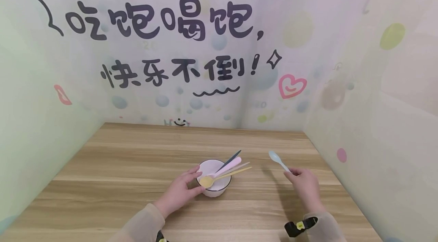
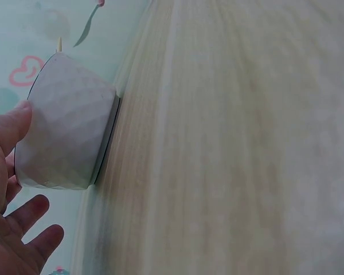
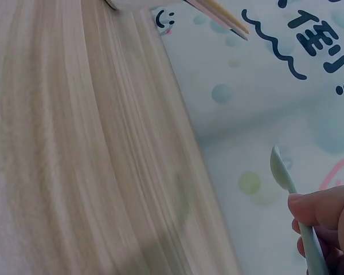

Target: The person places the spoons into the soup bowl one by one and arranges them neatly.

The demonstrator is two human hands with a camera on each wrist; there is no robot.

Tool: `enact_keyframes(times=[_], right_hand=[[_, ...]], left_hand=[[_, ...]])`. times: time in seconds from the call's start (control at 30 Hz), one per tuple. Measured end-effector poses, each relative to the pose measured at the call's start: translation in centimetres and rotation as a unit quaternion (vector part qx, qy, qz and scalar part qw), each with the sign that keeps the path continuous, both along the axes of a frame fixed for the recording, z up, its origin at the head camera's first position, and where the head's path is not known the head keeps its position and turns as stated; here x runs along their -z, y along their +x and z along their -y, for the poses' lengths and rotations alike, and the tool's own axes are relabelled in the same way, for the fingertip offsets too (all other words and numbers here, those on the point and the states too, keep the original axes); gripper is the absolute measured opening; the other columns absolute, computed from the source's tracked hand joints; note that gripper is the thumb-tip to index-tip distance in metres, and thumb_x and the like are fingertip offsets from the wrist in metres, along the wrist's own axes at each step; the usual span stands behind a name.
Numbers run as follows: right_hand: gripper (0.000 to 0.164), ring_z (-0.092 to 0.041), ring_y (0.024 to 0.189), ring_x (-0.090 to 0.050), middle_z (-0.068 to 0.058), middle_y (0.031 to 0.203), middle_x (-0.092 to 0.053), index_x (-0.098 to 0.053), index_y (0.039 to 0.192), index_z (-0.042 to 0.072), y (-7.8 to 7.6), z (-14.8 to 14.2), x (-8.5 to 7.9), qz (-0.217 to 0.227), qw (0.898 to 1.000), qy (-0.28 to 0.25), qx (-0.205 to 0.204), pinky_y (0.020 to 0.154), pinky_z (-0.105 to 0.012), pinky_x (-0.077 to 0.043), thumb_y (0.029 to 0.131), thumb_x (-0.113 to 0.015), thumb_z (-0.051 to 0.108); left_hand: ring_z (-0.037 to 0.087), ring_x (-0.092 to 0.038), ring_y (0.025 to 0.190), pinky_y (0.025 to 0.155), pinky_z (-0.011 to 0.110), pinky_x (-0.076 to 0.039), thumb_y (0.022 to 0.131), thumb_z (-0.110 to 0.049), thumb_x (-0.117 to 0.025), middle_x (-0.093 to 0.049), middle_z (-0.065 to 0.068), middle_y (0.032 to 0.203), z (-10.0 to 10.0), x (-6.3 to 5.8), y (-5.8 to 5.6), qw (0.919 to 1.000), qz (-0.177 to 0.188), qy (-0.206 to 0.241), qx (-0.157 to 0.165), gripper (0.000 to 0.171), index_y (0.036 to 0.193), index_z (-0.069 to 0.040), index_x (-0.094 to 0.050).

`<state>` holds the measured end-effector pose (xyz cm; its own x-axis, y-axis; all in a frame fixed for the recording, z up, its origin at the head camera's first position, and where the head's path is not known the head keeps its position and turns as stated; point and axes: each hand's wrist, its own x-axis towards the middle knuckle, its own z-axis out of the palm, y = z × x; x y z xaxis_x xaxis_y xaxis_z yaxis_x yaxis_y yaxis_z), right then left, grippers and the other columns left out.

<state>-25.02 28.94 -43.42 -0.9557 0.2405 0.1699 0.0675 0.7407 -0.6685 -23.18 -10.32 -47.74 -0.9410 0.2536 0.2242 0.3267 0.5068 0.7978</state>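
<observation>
A white bowl (image 1: 214, 193) with a dark rim and faceted sides (image 2: 69, 126) stands on the table. My left hand (image 1: 181, 191) holds it at its left side, thumb and fingers at the rim. In the bowl lean a yellow spoon (image 1: 207, 182), a pink utensil (image 1: 234, 162), a dark-handled utensil (image 1: 233, 156) and one with a thin pale handle (image 1: 244, 165); the lower ends of some are hidden. To the right, my right hand (image 1: 305, 187) pinches a pale blue-green spoon (image 1: 274, 156) by its handle, bowl end up, above the table.
The wood-grain table (image 1: 137, 166) meets a decorated back wall (image 1: 191, 109) with dark lettering, a left side wall (image 1: 41, 128) and a right side wall (image 1: 369, 150). A black wrist device (image 1: 297, 227) is strapped over the right sleeve (image 1: 326, 226).
</observation>
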Motion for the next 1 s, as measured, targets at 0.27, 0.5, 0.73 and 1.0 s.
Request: enact_keyframes(times=[0.27, 0.5, 0.73, 1.0], right_hand=[[0.03, -0.024, 0.08, -0.05, -0.011, 0.092, -0.063, -0.073, 0.105, 0.0, -0.1, 0.6, -0.7, 0.009, 1.0, 0.002, -0.02, 0.061, -0.03, -0.039, 0.088, -0.071, 0.024], [0.029, -0.024, 0.084, -0.049, -0.01, 0.097, -0.059, -0.073, 0.104, 0.003, -0.3, 1.3, -1.3, 0.017, 0.999, 0.001, -0.032, 0.063, -0.03, -0.04, 0.088, -0.07, 0.027], [0.028, -0.023, 0.082, -0.05, -0.008, 0.097, -0.06, -0.075, 0.101, 0.007, -0.5, 2.0, -2.2, 0.008, 0.999, 0.017, -0.048, 0.063, -0.031, -0.04, 0.087, -0.071, 0.031], [0.025, -0.02, 0.079, -0.049, -0.005, 0.091, -0.058, -0.076, 0.1, 0.009, -0.5, 2.8, -3.2, -0.011, 0.997, 0.032, -0.063, 0.062, -0.03, -0.039, 0.086, -0.072, 0.03]], left_hand=[[0.037, -0.037, 0.135, 0.109, 0.054, -0.031, 0.083, -0.032, -0.076, -0.045, 0.012, 0.146, 0.0, 0.0, 0.0, 0.9999, -0.012, 0.003, 0.003, 0.055, 0.126, -0.001, -0.061], [0.037, -0.037, 0.135, 0.109, 0.054, -0.031, 0.083, -0.032, -0.076, -0.045, 0.011, 0.146, 0.0, -0.1, 0.0, 0.9999, -0.012, 0.001, 0.003, 0.055, 0.126, -0.002, -0.061], [0.035, -0.037, 0.136, 0.11, 0.052, -0.031, 0.084, -0.03, -0.075, -0.044, 0.011, 0.147, 0.0, 0.0, 0.0, 0.9999, -0.011, -0.006, 0.002, 0.054, 0.127, -0.002, -0.061], [0.034, -0.037, 0.136, 0.11, 0.052, -0.031, 0.084, -0.03, -0.075, -0.044, 0.01, 0.147, 0.0, -0.1, 0.0, 0.9999, -0.01, -0.006, 0.003, 0.054, 0.127, -0.001, -0.061]])
